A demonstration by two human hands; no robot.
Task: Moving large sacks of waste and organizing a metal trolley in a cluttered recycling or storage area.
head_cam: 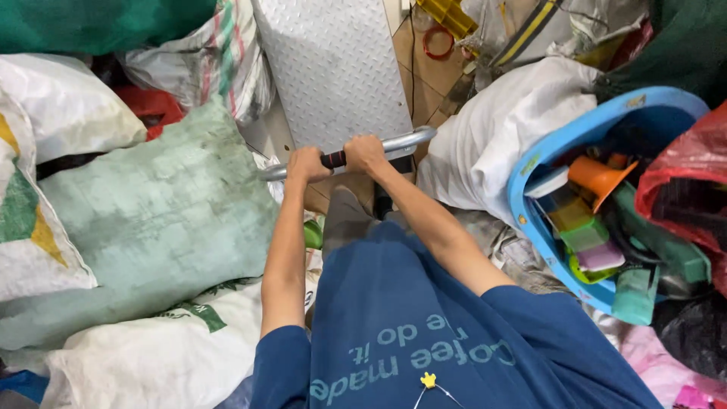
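The person's left hand (307, 164) and right hand (365, 152) are both closed tight around the handle bar (401, 142) of a platform trolley, a round metal tube with a short black grip between the two fists. Beyond the bar, the trolley deck (333, 68) is a grey steel plate with a raised diamond pattern, lying over a brown tiled floor (424, 83). Around it the room is crowded. On the left, a pale green woven sack (151, 220), dusty and full, lies among white woven sacks (68, 106). On the right, a white sack (492, 129) leans beside a blue plastic basin (545, 151), filled with coloured plastic pieces, and a red plastic bag (689, 174) is touching its edge.
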